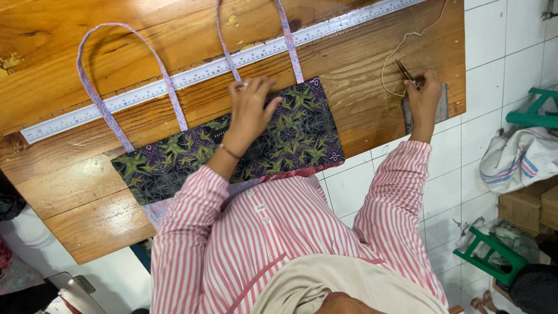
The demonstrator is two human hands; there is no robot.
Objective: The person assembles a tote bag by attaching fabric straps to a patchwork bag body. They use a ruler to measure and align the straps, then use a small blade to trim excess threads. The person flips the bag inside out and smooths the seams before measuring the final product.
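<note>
Flat under the left hand (pixel 251 107) lies the patterned bag (pixel 174 157); right hand (pixel 424 96) well apart.

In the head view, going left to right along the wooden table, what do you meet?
Left strap loop → patterned fabric bag → left hand pressing the bag → loose cord → right hand holding small snips → green stool on the tiled floor.

I count one patterned fabric bag (pixel 232 151) with two strap handles (pixel 125 81), one long metal ruler (pixel 192 75) and one pair of small snips (pixel 406 73). On the floor I count two green stools (pixel 488 256) and one cardboard box (pixel 526 206).
</note>
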